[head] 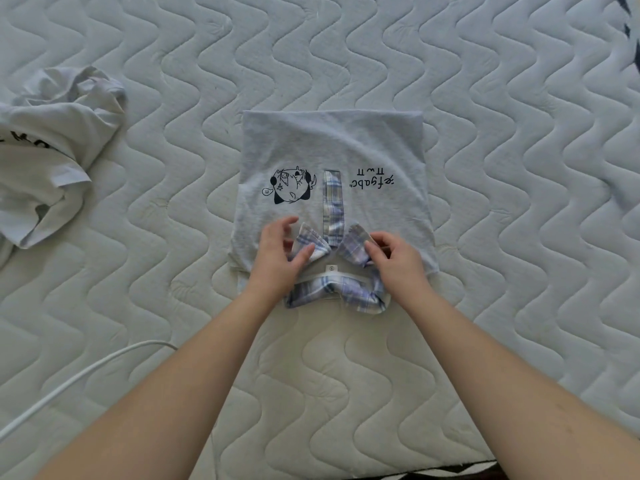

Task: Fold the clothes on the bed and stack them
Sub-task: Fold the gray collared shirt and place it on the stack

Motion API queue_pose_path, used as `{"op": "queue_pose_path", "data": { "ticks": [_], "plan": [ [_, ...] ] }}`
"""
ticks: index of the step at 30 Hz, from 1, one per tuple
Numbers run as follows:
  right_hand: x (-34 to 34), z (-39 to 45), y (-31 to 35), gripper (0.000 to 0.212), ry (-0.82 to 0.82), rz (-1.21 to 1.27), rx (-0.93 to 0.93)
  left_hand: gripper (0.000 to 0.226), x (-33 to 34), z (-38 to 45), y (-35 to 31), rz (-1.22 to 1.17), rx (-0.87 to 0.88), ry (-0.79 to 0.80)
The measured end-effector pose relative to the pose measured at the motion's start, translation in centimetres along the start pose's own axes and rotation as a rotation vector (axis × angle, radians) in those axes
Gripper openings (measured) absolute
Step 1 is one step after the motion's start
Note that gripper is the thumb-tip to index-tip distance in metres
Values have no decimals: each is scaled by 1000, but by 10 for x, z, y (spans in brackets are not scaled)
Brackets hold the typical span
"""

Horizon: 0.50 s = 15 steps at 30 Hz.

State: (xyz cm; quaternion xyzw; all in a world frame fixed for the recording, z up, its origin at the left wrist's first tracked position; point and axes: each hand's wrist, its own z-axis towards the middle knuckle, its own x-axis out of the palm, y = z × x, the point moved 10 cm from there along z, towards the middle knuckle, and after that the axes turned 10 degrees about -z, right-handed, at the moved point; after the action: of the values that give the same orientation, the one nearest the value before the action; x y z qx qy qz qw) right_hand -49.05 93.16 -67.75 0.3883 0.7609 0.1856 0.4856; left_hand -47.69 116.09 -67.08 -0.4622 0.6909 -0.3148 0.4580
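A folded light grey polo shirt lies flat in the middle of the bed, with a black cartoon print, black lettering and a blue plaid collar and placket facing me. My left hand pinches the left collar point between thumb and fingers. On the other collar point my right hand does the same, thumb and fingers closed on the plaid cloth. A crumpled white T-shirt with black letters lies unfolded at the left edge of view.
The quilted white mattress fills the view. A white cable runs across its lower left. A dark patterned thing shows at the top right corner, and the bed's near edge is at the bottom.
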Motion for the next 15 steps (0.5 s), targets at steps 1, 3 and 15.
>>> {"op": "queue_pose_path", "data": {
  "ticks": [1, 3, 15],
  "plan": [
    [-3, 4, -1, 10, -31, -38, 5, 51, -3, 1, 8, -57, -90, -24],
    [-6, 10, -1, 9, -77, -126, -1, 48, -2, 4, 19, -25, -189, 6],
    [-47, -35, 3, 24, -382, -262, -13, 51, -17, -46, -37, 515, 368, -154]
  ]
}}
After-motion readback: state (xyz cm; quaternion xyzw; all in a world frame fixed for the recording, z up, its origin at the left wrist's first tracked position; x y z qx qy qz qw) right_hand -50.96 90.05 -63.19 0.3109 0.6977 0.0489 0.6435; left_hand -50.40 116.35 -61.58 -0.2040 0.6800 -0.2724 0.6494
